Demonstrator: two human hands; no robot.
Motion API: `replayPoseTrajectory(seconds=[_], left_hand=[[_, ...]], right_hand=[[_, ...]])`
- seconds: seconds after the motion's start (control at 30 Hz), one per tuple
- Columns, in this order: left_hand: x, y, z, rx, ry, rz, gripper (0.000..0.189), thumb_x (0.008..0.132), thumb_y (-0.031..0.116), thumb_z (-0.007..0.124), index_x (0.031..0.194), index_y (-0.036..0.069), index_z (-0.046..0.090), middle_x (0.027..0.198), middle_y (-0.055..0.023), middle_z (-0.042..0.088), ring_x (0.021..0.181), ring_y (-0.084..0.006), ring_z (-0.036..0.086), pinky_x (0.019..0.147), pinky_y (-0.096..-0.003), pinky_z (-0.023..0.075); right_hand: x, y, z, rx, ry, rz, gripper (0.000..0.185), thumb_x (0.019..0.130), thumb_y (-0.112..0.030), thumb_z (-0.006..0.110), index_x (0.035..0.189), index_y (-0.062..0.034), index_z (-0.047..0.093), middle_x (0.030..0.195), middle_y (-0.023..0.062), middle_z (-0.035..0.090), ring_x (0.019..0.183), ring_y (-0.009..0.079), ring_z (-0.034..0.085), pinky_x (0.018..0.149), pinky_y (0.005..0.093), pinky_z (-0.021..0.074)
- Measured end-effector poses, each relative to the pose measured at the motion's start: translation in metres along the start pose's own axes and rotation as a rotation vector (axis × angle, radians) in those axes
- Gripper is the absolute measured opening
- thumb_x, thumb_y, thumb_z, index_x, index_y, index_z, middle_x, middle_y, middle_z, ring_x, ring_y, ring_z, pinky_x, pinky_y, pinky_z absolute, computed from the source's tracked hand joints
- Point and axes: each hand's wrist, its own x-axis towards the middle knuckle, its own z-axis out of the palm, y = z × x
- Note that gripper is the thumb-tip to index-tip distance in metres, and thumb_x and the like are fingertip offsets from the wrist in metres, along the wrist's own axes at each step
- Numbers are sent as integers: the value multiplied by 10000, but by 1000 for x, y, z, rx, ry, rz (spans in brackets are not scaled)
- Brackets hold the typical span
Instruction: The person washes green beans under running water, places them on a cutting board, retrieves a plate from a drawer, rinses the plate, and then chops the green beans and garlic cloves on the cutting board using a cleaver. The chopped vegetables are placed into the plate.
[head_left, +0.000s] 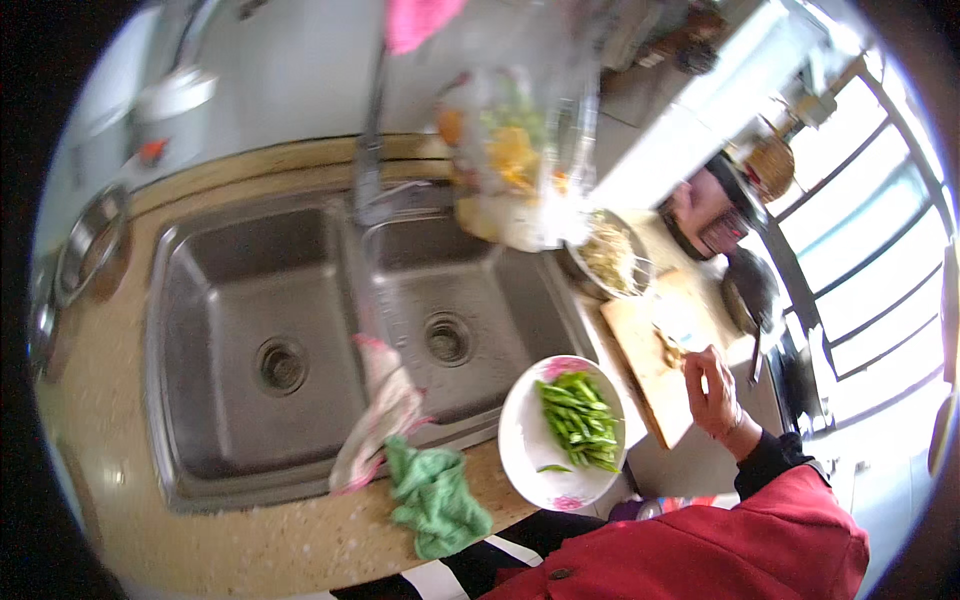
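My right hand (712, 394) is over the near edge of a wooden cutting board (637, 352), its fingers curled. A small brownish thing (671, 351) lies at its fingertips; glare and blur hide what it is and whether I grip it. Left of this hand, a white plate with pink flowers (517, 442) bears a heap of cut green vegetable pieces (577, 420). The plate overlaps the sink's corner and the counter's front edge. My left hand is out of view.
A double-bowl steel sink (247, 300) fills the middle. A green cloth (439, 495) and a pale cloth (382, 412) lie at its front rim. Behind the board are a metal bowl of pale shredded food (611, 255), a rice cooker (709, 210) and a dark pan (750, 289).
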Motion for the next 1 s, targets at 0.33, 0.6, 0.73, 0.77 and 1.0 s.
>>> replayPoseTrajectory(seconds=[0.33, 0.6, 0.73, 0.77, 1.0], left_hand=[[-77, 8, -42, 745, 287, 257, 185, 868, 68, 570, 1047, 69, 615, 1176, -115, 587, 949, -242, 577, 771, -423, 475], [-323, -53, -82, 1987, -81, 1154, 242, 766, -65, 595, 983, 42, 612, 1042, -129, 556, 923, -271, 575, 741, -392, 485], [-493, -171, 6, 1933, -686, 1452, 255, 710, -113, 610, 907, 49, 597, 927, -133, 532, 864, -308, 558, 736, -397, 487], [-521, -204, 39, 1818, -825, 1531, 232, 731, -93, 601, 927, 30, 620, 910, -135, 549, 838, -321, 554, 734, -428, 480], [-577, -391, 223, 1968, -1160, 1267, 921, 704, 281, 862, 1480, 122, 391, 1505, -237, 252, 1415, -448, 218, 1147, -535, 258]], right_hand=[[-113, 167, -44, -225, -334, 590, 354, 817, -44, 536, 1169, -38, 566, 1159, 166, 535, 1107, 349, 521, 944, 455, 419], [-114, 252, 6, -105, -632, 467, 364, 835, -222, 570, 1161, -61, 546, 1154, 163, 550, 1131, 341, 530, 975, 441, 430], [-112, 273, 4, 84, -442, 328, 283, 786, -194, 586, 995, -18, 514, 982, 180, 573, 956, 372, 604, 782, 471, 509], [-110, 278, -1, 105, -430, 338, 283, 805, -211, 578, 987, -5, 512, 971, 180, 587, 916, 365, 631, 728, 461, 530], [-119, 291, -33, 467, -317, 489, 308, 920, -294, 536, 1008, -3, 489, 847, 249, 642, 811, 424, 643, 709, 515, 499]])
